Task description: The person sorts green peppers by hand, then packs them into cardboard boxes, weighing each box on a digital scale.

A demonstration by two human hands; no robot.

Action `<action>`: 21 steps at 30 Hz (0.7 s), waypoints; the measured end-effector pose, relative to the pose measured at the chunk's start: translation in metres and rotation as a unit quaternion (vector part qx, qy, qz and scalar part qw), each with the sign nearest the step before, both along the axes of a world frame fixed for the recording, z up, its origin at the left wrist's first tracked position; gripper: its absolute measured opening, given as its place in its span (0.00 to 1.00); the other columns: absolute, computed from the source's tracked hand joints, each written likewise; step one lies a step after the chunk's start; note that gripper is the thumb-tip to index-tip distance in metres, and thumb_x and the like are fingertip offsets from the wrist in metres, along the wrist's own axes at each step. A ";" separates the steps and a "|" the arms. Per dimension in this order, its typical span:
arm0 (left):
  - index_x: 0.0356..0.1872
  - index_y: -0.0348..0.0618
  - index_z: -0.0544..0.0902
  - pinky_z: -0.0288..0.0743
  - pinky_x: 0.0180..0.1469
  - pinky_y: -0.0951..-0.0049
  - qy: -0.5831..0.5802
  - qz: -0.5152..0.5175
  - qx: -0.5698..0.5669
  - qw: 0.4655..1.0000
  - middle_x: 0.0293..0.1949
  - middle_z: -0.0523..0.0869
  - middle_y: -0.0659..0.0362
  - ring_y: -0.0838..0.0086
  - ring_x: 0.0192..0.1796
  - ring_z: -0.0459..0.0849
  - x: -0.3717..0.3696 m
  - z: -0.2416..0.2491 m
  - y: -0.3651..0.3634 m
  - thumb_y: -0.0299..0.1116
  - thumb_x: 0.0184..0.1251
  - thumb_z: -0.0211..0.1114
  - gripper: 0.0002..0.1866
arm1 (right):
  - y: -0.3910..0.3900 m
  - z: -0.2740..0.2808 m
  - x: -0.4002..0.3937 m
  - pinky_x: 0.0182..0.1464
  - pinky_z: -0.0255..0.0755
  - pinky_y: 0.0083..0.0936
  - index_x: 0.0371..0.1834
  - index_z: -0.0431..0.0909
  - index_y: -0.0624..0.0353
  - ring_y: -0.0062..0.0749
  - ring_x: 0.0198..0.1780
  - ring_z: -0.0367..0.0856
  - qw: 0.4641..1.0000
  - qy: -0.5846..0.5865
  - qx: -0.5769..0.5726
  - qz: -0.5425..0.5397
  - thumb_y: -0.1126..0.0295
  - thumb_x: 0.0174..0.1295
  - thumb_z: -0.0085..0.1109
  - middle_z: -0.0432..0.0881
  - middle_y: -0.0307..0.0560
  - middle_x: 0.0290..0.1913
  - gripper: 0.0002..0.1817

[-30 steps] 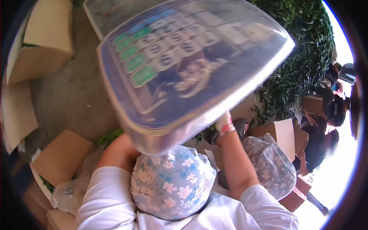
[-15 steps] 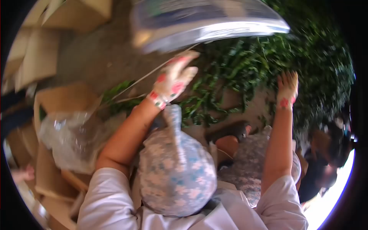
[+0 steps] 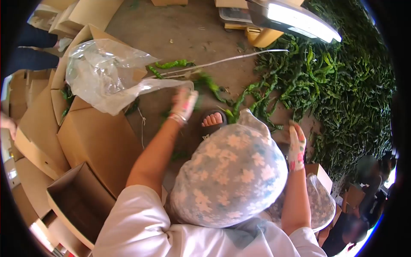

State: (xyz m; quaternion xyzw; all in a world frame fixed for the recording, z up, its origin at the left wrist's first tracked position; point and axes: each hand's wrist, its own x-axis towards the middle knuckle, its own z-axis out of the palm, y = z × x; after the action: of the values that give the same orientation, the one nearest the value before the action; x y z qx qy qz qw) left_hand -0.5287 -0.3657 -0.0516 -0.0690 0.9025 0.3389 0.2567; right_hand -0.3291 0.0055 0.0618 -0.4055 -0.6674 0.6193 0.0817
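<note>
My left hand (image 3: 184, 103), in a pale glove with red print, is slightly blurred and closed on the pulled-out edge of a clear plastic bag (image 3: 100, 70). The bag lines an open cardboard box (image 3: 55, 100) on the left. Long green peppers (image 3: 209, 83), some smeared by motion, lie just beyond this hand. My right hand (image 3: 296, 143), gloved alike, is beside the near edge of a large pepper heap (image 3: 355, 90). Its fingers are stretched out and hold nothing visible.
Floral cloth (image 3: 227, 175) bulges in front of me, with a sandalled foot (image 3: 212, 120) beyond it. A bright lamp-like object (image 3: 295, 19) hangs in view above. More cardboard boxes (image 3: 81, 201) stand at left. Another person's legs (image 3: 32, 47) are at the far left.
My left hand has come down and now grips the bag's edge, which stretches toward it. My right hand has drawn back from the pepper heap. The view has shifted.
</note>
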 end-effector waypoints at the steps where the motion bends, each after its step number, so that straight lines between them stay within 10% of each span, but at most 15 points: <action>1: 0.58 0.44 0.72 0.68 0.59 0.60 0.114 -0.012 0.332 0.936 0.57 0.74 0.47 0.57 0.59 0.74 0.007 0.005 0.026 0.55 0.64 0.57 0.30 | -0.001 0.001 0.005 0.44 0.73 0.18 0.55 0.75 0.63 0.18 0.39 0.78 0.999 0.001 -0.048 0.000 0.70 0.66 0.54 0.81 0.39 0.42 0.16; 4: 0.60 0.40 0.73 0.66 0.59 0.64 0.038 0.082 0.023 0.996 0.56 0.77 0.48 0.59 0.54 0.76 0.003 0.075 -0.010 0.50 0.66 0.58 0.29 | -0.022 0.022 -0.001 0.43 0.74 0.18 0.56 0.73 0.64 0.20 0.39 0.78 0.998 -0.036 -0.050 0.000 0.70 0.68 0.52 0.81 0.43 0.42 0.16; 6: 0.60 0.40 0.73 0.66 0.60 0.61 0.208 0.142 -0.167 0.953 0.55 0.78 0.46 0.55 0.53 0.77 -0.005 0.041 -0.081 0.48 0.65 0.58 0.28 | -0.018 0.016 -0.001 0.43 0.74 0.17 0.56 0.73 0.65 0.20 0.38 0.78 0.998 -0.039 -0.051 -0.005 0.70 0.68 0.51 0.81 0.42 0.42 0.16; 11: 0.62 0.40 0.70 0.62 0.65 0.59 -0.036 0.069 -0.198 0.977 0.59 0.74 0.43 0.52 0.61 0.72 -0.020 0.044 -0.092 0.47 0.63 0.59 0.30 | -0.011 0.021 -0.012 0.40 0.73 0.14 0.57 0.72 0.67 0.18 0.39 0.78 0.990 -0.120 -0.018 0.069 0.69 0.68 0.52 0.81 0.42 0.41 0.17; 14: 0.63 0.45 0.70 0.59 0.67 0.61 0.266 -0.067 0.100 0.956 0.61 0.73 0.47 0.55 0.66 0.67 0.018 0.050 -0.030 0.37 0.64 0.59 0.25 | -0.021 0.019 -0.019 0.42 0.74 0.20 0.55 0.74 0.64 0.26 0.40 0.81 0.991 -0.120 -0.049 0.043 0.70 0.66 0.54 0.82 0.44 0.42 0.16; 18: 0.67 0.50 0.66 0.67 0.61 0.61 0.151 0.301 -0.240 0.911 0.57 0.75 0.49 0.57 0.57 0.75 0.111 0.021 -0.094 0.42 0.63 0.60 0.30 | -0.024 0.021 -0.017 0.42 0.74 0.22 0.54 0.74 0.63 0.29 0.40 0.80 0.992 -0.110 -0.039 0.042 0.71 0.65 0.54 0.82 0.46 0.41 0.15; 21: 0.68 0.52 0.64 0.72 0.54 0.62 -0.111 0.572 -0.035 0.812 0.55 0.76 0.49 0.61 0.52 0.78 0.158 -0.019 -0.088 0.45 0.63 0.60 0.32 | -0.027 0.020 -0.019 0.42 0.74 0.24 0.53 0.75 0.63 0.32 0.40 0.80 0.992 -0.110 -0.029 0.060 0.71 0.65 0.54 0.81 0.47 0.41 0.15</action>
State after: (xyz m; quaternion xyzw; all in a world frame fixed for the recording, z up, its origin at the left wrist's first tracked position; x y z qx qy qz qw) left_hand -0.3711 -0.4535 -0.0704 -0.6193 0.6764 0.3824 0.1125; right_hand -0.3479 -0.0212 0.0823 -0.4326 -0.6769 0.5940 -0.0414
